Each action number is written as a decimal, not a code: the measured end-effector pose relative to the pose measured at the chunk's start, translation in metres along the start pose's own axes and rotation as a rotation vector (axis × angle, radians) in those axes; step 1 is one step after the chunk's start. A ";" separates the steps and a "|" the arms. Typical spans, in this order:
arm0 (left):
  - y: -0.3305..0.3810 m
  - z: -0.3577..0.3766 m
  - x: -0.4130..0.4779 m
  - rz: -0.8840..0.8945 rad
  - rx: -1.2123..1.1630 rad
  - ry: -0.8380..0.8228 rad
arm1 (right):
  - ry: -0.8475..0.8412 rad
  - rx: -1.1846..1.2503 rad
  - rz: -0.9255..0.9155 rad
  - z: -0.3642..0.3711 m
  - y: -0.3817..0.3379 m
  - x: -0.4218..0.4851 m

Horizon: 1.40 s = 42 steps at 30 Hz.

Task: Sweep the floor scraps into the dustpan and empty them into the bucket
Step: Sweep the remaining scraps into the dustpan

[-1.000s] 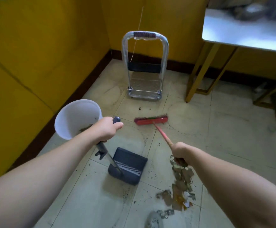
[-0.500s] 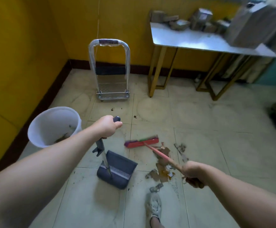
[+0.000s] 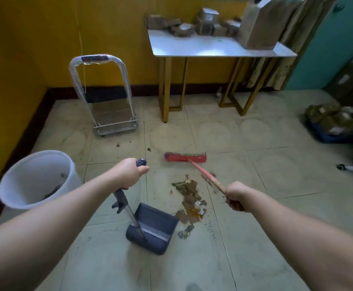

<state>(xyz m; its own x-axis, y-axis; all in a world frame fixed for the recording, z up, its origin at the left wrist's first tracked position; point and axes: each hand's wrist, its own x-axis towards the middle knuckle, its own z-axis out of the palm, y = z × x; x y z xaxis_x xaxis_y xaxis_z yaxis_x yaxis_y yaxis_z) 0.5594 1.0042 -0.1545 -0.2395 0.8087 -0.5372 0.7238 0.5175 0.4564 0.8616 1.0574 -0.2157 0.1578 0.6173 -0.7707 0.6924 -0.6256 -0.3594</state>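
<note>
While left grip (image 3: pixel 129 175) clutches dustpan (image 3: pixel 154 225) handle and right grip (image 3: pixel 235 195) clutches broom (image 3: pixel 185 158), scraps (image 3: pixel 189 196) likely need sweeping in.

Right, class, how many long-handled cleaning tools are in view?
2. The red long-handled broom in the right hand, head beyond the brown floor scraps; the dark blue plastic dustpan in the left hand, beside them. None looks hidden.

Both arms (image 3: pixel 51 219) are bare down to the left hand (image 3: pixel 129 173) and the right hand (image 3: pixel 235 194), and a grey shoe tip (image 3: pixel 192 287) shows at the bottom.
</note>
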 end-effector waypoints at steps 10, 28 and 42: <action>0.030 0.036 0.003 -0.050 0.020 -0.021 | -0.133 0.273 0.170 0.002 0.052 0.043; 0.018 0.051 -0.040 -0.001 0.008 -0.108 | -0.111 -0.181 -0.144 0.015 0.034 -0.035; 0.017 0.103 -0.086 -0.260 -0.091 0.049 | -0.253 -0.676 -0.140 -0.041 0.056 0.033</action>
<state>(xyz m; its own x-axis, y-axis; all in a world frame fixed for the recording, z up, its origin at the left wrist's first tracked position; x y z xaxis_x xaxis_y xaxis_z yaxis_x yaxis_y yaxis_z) 0.6585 0.9146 -0.1735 -0.4424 0.6567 -0.6108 0.5732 0.7308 0.3705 0.9346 1.0624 -0.2391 -0.0745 0.4900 -0.8685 0.9900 -0.0680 -0.1233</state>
